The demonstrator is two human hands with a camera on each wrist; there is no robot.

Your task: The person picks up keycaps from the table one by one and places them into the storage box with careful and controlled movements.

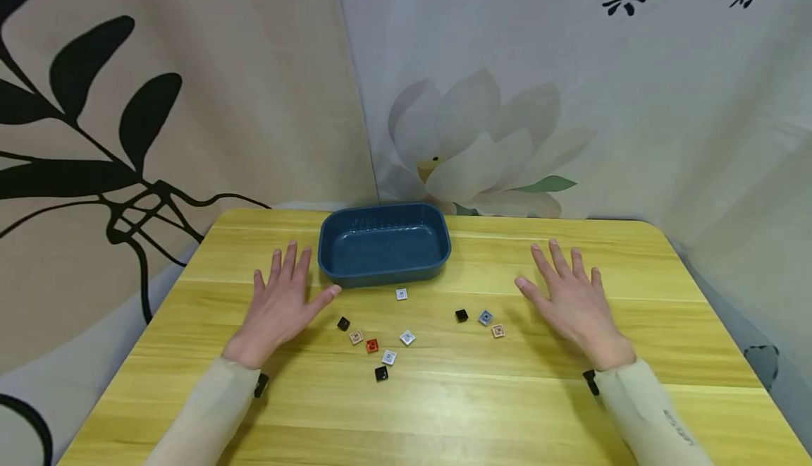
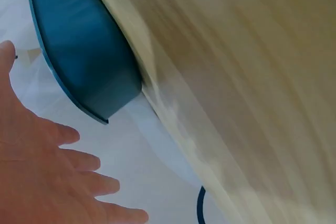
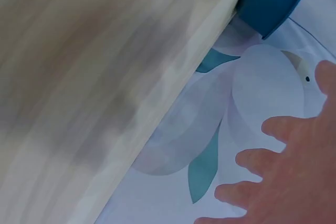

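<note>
Both hands hover palm down over the table with fingers spread, holding nothing. The left hand (image 1: 279, 307) is just left of a dark blue rectangular tray (image 1: 383, 274); its thumb points toward the small pieces. My right hand (image 1: 574, 304) is farther right, beyond a small group of pieces. These small square pieces look like keycaps: near the left hand are a black one (image 1: 343, 323), a beige one (image 1: 357, 337) and a red one (image 1: 372, 345). Closest to the right hand are a beige one (image 1: 497, 330), a blue-grey one (image 1: 485, 318) and a black one (image 1: 462, 316).
Several more square pieces lie mid-table, including white ones (image 1: 407, 338) and a black one (image 1: 381, 373). Another white piece (image 1: 402, 295) lies in front of the tray. The wooden table (image 1: 495, 409) meets a printed curtain (image 1: 266, 99) at its back edge.
</note>
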